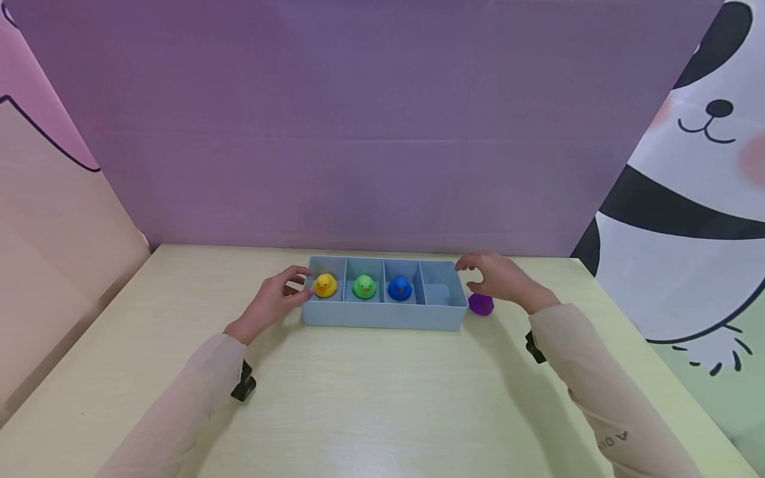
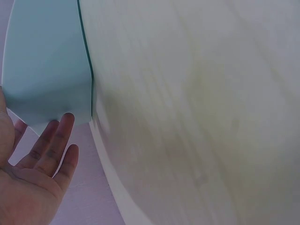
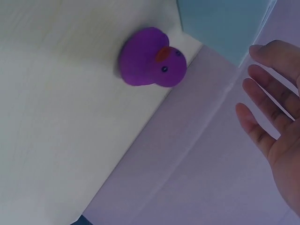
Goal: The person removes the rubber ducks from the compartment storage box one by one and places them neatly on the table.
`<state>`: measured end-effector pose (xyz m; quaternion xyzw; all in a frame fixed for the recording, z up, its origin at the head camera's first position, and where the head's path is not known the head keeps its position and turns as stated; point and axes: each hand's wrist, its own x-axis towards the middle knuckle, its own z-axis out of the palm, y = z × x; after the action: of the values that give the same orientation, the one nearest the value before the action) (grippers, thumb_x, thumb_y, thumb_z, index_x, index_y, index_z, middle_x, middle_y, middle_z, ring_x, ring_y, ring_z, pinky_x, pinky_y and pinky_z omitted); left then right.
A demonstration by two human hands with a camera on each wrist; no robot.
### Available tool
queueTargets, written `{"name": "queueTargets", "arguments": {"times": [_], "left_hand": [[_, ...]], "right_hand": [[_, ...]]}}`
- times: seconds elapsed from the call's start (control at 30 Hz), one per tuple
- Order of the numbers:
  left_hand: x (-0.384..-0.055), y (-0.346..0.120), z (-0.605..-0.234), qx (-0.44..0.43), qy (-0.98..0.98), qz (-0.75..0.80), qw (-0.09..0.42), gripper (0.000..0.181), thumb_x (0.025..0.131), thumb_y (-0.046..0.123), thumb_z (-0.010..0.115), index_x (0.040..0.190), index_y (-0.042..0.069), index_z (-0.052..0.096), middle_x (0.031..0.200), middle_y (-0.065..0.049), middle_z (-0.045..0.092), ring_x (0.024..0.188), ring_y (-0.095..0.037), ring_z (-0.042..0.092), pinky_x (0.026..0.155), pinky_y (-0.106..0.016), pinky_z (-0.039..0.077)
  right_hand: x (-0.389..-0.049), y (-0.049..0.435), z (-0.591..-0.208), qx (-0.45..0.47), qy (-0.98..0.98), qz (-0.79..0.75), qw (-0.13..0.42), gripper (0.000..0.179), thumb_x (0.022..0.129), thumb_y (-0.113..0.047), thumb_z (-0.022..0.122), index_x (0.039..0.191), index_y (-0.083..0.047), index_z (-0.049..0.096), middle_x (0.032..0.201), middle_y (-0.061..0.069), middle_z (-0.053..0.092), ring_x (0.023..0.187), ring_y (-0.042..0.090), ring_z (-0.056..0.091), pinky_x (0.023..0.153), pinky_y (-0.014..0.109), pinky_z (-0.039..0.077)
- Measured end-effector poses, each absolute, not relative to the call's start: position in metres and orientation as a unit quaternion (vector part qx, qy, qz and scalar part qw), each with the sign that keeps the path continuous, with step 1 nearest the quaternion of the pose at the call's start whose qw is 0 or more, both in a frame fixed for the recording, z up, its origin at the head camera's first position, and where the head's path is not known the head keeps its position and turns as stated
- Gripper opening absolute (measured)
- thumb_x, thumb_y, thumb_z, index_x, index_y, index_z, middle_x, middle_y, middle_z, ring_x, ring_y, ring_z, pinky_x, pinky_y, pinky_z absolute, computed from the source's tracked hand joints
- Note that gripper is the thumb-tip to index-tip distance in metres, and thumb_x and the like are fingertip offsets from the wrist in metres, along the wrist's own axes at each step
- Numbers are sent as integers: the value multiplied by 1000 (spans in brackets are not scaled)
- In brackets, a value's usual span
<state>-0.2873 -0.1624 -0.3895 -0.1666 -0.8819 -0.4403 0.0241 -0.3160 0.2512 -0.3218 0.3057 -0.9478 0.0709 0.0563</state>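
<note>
A light blue box (image 1: 382, 316) with compartments in a row stands on the table. Toy ducks sit in three of them: a yellow duck (image 1: 325, 285) at the left, then a green duck (image 1: 364, 287) and a blue duck (image 1: 399, 288). The rightmost compartment holds no duck. At the box's left end is my left hand (image 1: 271, 303), fingers spread loosely and right by the wall; whether they touch is unclear. My right hand (image 1: 501, 277) hovers at the right end with relaxed fingers. A purple duck (image 3: 145, 60) lies on the table beside that end, below the right hand.
The pale wooden table (image 1: 382, 398) ends at the back against a purple panel (image 1: 370, 133). A panda picture (image 1: 705, 192) covers the wall on the right. A black strap piece (image 1: 244, 382) shows at the left wrist.
</note>
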Motion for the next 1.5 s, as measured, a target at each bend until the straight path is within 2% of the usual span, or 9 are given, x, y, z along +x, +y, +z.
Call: {"name": "queueTargets", "arguments": {"times": [0.33,0.83,1.5], "left_hand": [[-287,-162,-390,-172,-882,-437,30,40,90,23,58,126,10,48,119,-21,55,94,-30,63,84,-43,51],[-291,-162,-392,-168,-882,-439,30,39,90,22,58,126,10,48,120,-21,55,94,-30,63,85,-43,51],[-289,-164,-390,-165,-884,-437,30,39,90,22,58,126,11,48,119,-19,56,94,-29,63,85,-43,51]], "right_hand": [[-317,227,-320,341,-934,86,66,30,74,-2,69,104,-3,63,101,10,65,94,28,60,83,41,51],[-322,185,-322,374,-922,89,53,31,77,-6,70,108,-2,63,106,11,64,97,26,61,86,40,50],[-332,156,-343,342,-937,61,20,30,81,-12,68,110,-7,64,108,6,62,101,22,57,89,38,49]]}}
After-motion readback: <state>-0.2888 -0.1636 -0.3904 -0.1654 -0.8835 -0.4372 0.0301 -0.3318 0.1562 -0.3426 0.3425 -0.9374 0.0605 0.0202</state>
